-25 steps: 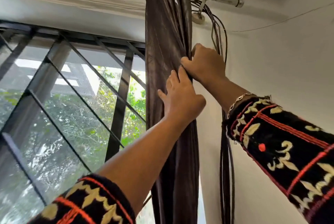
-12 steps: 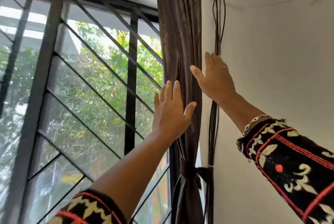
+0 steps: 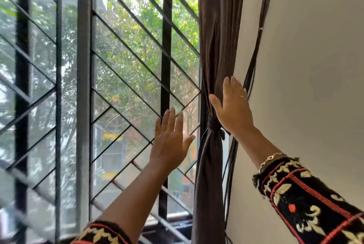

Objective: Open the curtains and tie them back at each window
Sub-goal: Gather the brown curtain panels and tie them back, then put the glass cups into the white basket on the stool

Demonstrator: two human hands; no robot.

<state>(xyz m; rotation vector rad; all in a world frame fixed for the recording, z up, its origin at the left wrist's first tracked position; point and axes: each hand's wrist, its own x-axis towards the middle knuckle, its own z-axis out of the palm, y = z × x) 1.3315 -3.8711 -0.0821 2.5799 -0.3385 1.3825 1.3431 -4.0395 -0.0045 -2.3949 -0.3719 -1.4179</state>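
Your right hand (image 3: 233,111) lies flat with fingers straight, gripping nothing, and seems to rest against the gathered curtain (image 3: 218,36). The curtain hangs at about 1 o'clock in the view, bunched at the window's edge. The tie (image 3: 213,125) is knotted round it, at 8 o'clock from your palm and just under the thumb. Your left hand (image 3: 170,143) is released too, fingers spread. It is held in front of the window bars (image 3: 126,86) at 8 o'clock from the right hand, and it touches no cloth.

This side looks tied already, so the main danger is undoing it. If you drag the flat palm downward, the folds could slide through the knot and slacken it. The cloth would then sag back across the glass. A sideways push toward 9 o'clock could also pull folds out above the tie.

Watch the cables (image 3: 256,54) as well. They run down the wall (image 3: 315,66) just beside the curtain, at 1 o'clock from your right fingers. A finger or your bracelet (image 3: 271,159) could hook one as you pull away and tug the bundle loose. Lift the hand straight off, toward yourself. The left hand is near the bars, so a quick swing could knock your knuckles on them.
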